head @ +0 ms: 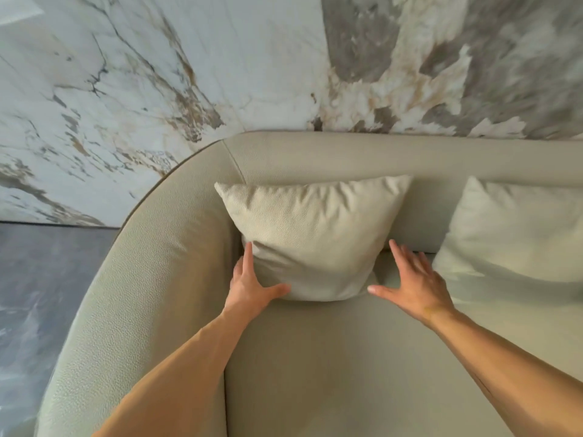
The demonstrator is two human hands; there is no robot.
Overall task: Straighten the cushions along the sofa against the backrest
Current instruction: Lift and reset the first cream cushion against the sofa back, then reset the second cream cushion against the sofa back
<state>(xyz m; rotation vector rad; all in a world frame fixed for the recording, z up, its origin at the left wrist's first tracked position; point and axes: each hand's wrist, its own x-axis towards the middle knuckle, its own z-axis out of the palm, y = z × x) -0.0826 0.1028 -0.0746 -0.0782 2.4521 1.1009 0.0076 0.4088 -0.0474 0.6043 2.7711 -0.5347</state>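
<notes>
Your spread left hand [252, 287] and right hand [413, 282] flank the corner cushion [312, 238], upright against the backrest [378, 152] (nearly done); the second cushion [517, 234] at three o'clock waits.

Beige sofa [315, 357], viewed from above. Square cream cushion [310, 238] stands upright in the corner, leaning on the backrest [394, 152], its left edge by the curved armrest [135, 279]. Left hand [249, 283] flat against cushion's lower left side, thumb under the bottom edge. Right hand [416, 283] spread open at lower right corner; contact there probably light, hard to confirm. Second cushion [511, 234] leans further right, apart from the first. Marbled wall [220, 64] behind.
</notes>
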